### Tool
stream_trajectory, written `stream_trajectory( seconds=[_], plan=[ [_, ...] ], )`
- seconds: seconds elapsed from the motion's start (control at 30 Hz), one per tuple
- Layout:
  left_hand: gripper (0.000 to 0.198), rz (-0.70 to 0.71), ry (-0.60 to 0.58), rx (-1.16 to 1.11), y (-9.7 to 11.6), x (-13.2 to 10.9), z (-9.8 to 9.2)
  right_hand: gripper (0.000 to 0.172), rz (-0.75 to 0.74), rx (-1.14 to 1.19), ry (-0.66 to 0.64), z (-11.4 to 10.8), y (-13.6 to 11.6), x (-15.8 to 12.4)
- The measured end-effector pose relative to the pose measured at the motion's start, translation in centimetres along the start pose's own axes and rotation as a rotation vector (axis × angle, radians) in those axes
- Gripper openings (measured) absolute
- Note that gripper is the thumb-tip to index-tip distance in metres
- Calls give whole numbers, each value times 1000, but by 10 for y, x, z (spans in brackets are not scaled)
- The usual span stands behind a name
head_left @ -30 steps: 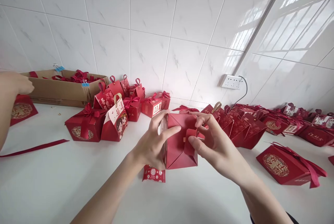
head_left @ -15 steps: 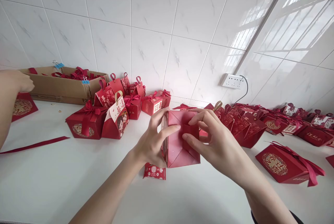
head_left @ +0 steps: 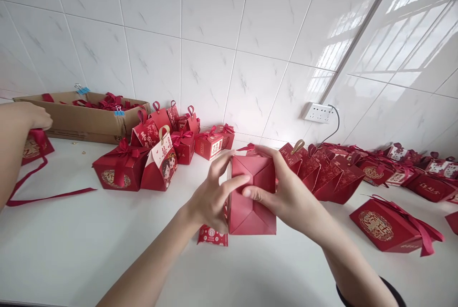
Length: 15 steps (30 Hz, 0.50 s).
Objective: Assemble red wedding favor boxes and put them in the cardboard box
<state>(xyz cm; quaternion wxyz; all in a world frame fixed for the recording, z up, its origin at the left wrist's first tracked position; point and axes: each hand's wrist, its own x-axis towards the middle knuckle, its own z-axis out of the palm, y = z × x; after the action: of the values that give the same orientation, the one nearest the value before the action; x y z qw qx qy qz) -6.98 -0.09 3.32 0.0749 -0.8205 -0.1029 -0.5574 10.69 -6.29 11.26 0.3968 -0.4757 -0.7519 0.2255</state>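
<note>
A red paper gift box is held up before me, its creased, folded bottom facing me. My left hand grips its left side, with a finger lying across the bottom panel. Around the right side wraps my right hand, its thumb pressing near the middle of the folds. Behind and below the box lies a small red printed packet on the white table, partly hidden by the box and my hand.
At left, a co-worker's hand holds a red ribbon over another box. Behind it stands a cardboard carton of ribbons. Finished red boxes stand left of centre; a ribboned box and several more line the right. A power strip is on the wall.
My right fingers have moved from the bottom flap to the box's right side, and the bottom now looks flat. The co-worker's hand has lifted a ribbon end.
</note>
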Motion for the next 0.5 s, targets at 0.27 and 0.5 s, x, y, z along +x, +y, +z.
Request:
stream_trajectory(
  seconds=[0.27, 0.5],
  plan=[
    [95, -59, 240, 215, -1, 0, 7, 71, 92, 439, 36, 22, 29, -6],
    [113, -187, 15, -190, 10, -7, 19, 73, -144, 48, 174, 50, 36, -10]
  ],
)
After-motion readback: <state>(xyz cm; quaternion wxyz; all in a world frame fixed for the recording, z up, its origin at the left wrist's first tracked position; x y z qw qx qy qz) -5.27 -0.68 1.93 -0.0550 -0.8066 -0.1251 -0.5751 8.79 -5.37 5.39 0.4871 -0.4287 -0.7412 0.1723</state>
